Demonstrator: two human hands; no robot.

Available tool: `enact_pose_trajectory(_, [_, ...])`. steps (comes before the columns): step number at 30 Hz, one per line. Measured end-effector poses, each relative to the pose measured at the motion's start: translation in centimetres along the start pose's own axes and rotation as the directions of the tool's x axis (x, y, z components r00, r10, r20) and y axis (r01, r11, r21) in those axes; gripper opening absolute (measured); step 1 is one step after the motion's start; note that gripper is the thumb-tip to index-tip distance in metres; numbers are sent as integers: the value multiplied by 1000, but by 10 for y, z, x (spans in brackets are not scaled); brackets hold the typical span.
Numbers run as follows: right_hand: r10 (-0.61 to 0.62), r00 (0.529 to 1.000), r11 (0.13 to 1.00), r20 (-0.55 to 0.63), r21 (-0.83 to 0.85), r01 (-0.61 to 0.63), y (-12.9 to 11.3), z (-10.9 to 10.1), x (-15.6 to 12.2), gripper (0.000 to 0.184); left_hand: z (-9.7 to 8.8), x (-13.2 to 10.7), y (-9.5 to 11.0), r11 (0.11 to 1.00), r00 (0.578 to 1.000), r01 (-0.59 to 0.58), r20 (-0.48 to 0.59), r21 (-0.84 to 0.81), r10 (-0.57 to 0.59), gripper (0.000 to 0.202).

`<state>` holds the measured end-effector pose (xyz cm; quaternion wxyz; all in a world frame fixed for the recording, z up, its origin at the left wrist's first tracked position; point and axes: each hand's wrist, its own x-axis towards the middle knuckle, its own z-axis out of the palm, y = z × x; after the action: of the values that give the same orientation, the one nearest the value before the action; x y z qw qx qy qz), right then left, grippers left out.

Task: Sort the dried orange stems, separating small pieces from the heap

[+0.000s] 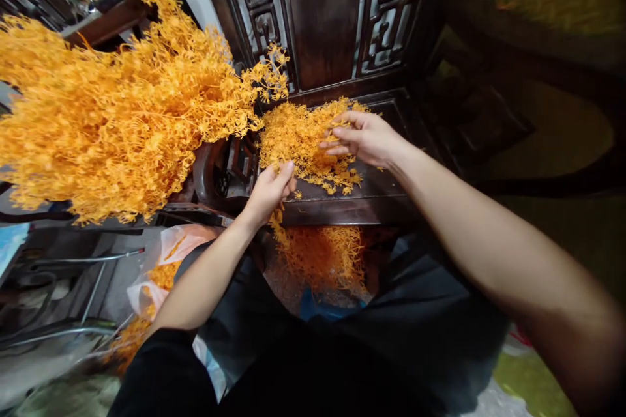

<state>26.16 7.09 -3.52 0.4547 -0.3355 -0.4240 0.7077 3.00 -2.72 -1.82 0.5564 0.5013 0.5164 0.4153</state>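
A small heap of orange plastic sprigs (pixel 298 137) lies on the seat of a dark carved wooden chair (pixel 352 199). My left hand (pixel 270 190) is at the heap's near edge, fingers curled round a few sprigs. My right hand (pixel 364 137) rests on the heap's right side, fingers bent and pinching at the pieces. More orange sprigs (pixel 320 257) hang and lie below the seat's front edge, between my knees.
A big bushy mass of orange sprigs (pixel 112 111) fills the left. A plastic bag with orange pieces (pixel 161 273) lies on the floor at left beside metal rods (pixel 83 260). The chair's carved back (pixel 323 13) rises behind. Yellow-green floor (pixel 533 378) shows at right.
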Motion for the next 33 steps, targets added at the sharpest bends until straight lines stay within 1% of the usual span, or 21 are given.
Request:
enact_pose_trajectory(3, [-2,996,999,93,-38,6,10,25,-13,35,8,9,0,997,995,-77,-60,-16,76,52])
enact_pose_trajectory(6, [-18,993,991,119,-131,34,16,41,-21,38,14,16,-1,995,992,-88,-96,-39,84,55])
enact_pose_trajectory(8, [-42,994,974,97,-217,62,16,45,-25,31,17,17,-1,996,991,-84,-104,-28,81,52])
enact_pose_trajectory(10, [-54,996,963,65,-260,69,15,46,-27,25,20,18,0,996,993,-88,-74,-4,88,48])
enact_pose_trajectory(14, [-37,999,969,40,-243,46,14,48,-35,28,24,21,2,990,990,-140,-2,26,141,50])
enact_pose_trajectory(16, [-56,998,978,-30,-202,49,16,50,-36,28,26,22,2,984,986,-165,-4,59,166,51])
enact_pose_trajectory(18, [-54,988,992,-143,-118,37,19,51,-32,27,30,20,3,976,980,-190,-34,105,195,46])
enact_pose_trajectory(20, [-29,960,999,-277,-27,23,18,45,-21,26,33,16,4,961,967,-230,-74,152,243,40])
enact_pose_trajectory(21, [-18,935,1000,-355,6,21,15,38,-13,26,34,13,5,951,958,-252,-90,178,271,37])
enact_pose_trajectory(23, [-15,850,998,-527,44,45,6,16,1,26,32,8,6,932,942,-284,-114,226,315,32])
enact_pose_trajectory(24, [-10,808,997,-589,53,52,0,3,7,28,30,7,6,928,939,-287,-121,236,321,32])
enact_pose_trajectory(25, [-1,788,996,-615,70,56,-6,-9,11,27,27,7,6,932,942,-279,-123,230,312,33])
enact_pose_trajectory(26, [32,805,994,-593,106,39,-11,-19,14,24,23,7,6,942,948,-266,-120,207,294,36])
enact_pose_trajectory(27, [71,833,989,-549,145,12,-15,-27,14,21,20,9,5,952,956,-251,-109,174,272,40])
enact_pose_trajectory(29, [152,901,974,-406,217,-66,-18,-34,11,16,15,12,3,967,970,-226,-62,113,234,47])
enact_pose_trajectory(30, [178,924,966,-337,237,-100,-17,-34,8,15,13,12,2,971,975,-216,-33,100,220,49])
enact_pose_trajectory(31, [191,938,963,-289,242,-121,-16,-33,6,14,11,12,2,973,978,-205,-4,101,207,48])
enact_pose_trajectory(32, [188,945,964,-270,235,-125,-14,-30,4,15,11,11,1,975,981,-194,22,112,192,48])
enact_pose_trajectory(33, [177,944,969,-278,218,-117,-12,-28,4,16,10,8,0,975,983,-180,43,129,176,46])
